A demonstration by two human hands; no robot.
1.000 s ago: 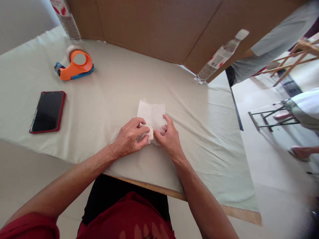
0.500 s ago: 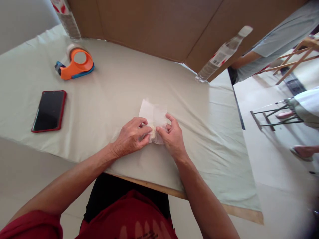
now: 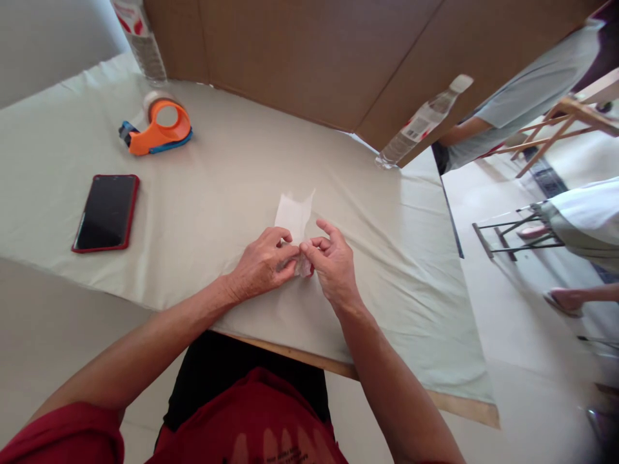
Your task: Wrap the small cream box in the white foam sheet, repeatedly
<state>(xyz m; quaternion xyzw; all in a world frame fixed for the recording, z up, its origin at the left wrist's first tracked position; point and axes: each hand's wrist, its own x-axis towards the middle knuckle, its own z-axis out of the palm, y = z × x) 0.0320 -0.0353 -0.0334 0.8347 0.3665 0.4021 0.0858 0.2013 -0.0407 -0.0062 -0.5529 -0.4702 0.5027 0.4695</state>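
A small sheet of thin white paper [image 3: 291, 212] stands partly off the cloth-covered table in front of me, its right side curled up. My left hand [image 3: 265, 261] rests on the table with thumb and fingers closed on the paper's lower left. With thumb and forefinger my right hand [image 3: 331, 261] pinches the paper's near right part; one of its other fingers is stretched out. The lower end of the paper is crumpled between both hands. Whatever lies inside the fold is hidden by my fingers.
To the left lie a phone [image 3: 106, 212] in a red case and an orange tape dispenser [image 3: 164, 129]. A brown cardboard panel [image 3: 290, 58] stands behind, with a plastic bottle [image 3: 147, 55] at its left and another bottle [image 3: 416, 129] at its right. People sit beyond the table's right edge.
My right hand has lifted the paper's right side and folded it inward to the left. The sheet now looks narrower, and its pale inner contents no longer show. The view has shifted slightly.
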